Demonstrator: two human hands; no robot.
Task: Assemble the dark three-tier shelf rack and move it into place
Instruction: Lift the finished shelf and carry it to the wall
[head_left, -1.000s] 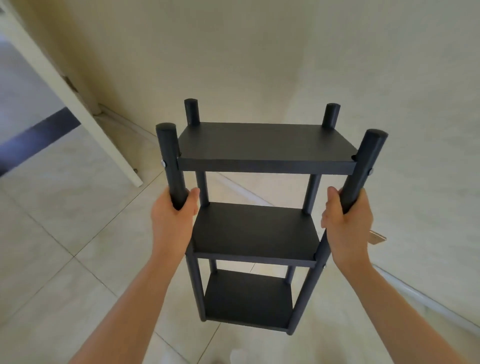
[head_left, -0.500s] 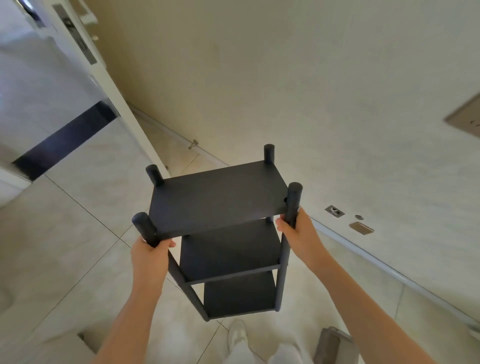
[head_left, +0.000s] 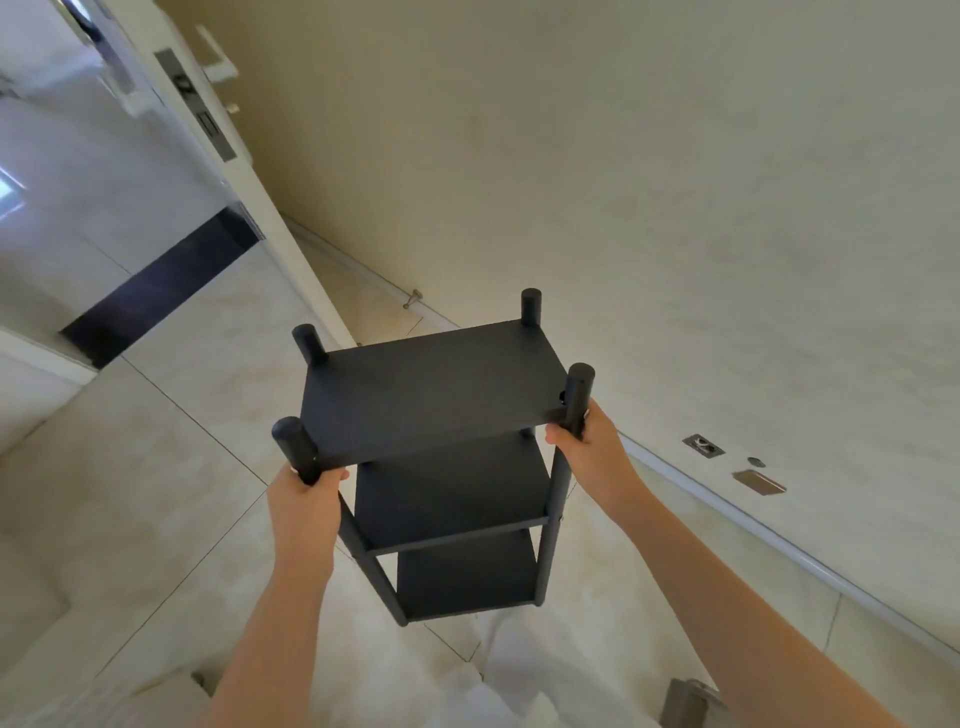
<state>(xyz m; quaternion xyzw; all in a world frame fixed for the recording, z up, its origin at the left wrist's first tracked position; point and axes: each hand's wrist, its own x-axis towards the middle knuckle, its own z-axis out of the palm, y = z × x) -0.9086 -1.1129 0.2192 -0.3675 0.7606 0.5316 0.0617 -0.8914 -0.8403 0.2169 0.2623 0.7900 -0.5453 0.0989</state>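
above the tiled floor (head_left: 156, 467), near its edge along the wall (head_left: 649, 208), the rack (head_left: 431, 395) is held upright with a slight tilt. its feet appear clear of the floor, though this view cannot confirm that. three shelves and four posts are fitted, so assembly reads as complete and the step in hand is the carry.

grip state:
- left grip (head_left: 304, 512): fingers curled round the front left post (head_left: 298, 449), just below the top shelf.
- right grip (head_left: 592, 457): fingers and thumb wrapped round the front right post (head_left: 578, 397) at the same level, close against the shelf edge.

handling, as a judgement:
- weight: probably light to moderate, since two hands hold it at arm's length.
- stiffness: the frame looks rigid. the joints at the posts are the likely weak points, so avoid twisting one post against the other.
- surface: the dark matt finish looks smooth, and a round post can slide through a loose hand. holding directly under a shelf gives a stop against slipping.
- hold points: the posts, not the thin shelf edges.

clearance: an open door (head_left: 244, 171) stands to the left and a door stop (head_left: 413, 299) sits at the wall's foot beyond the rack. set all four feet down together.
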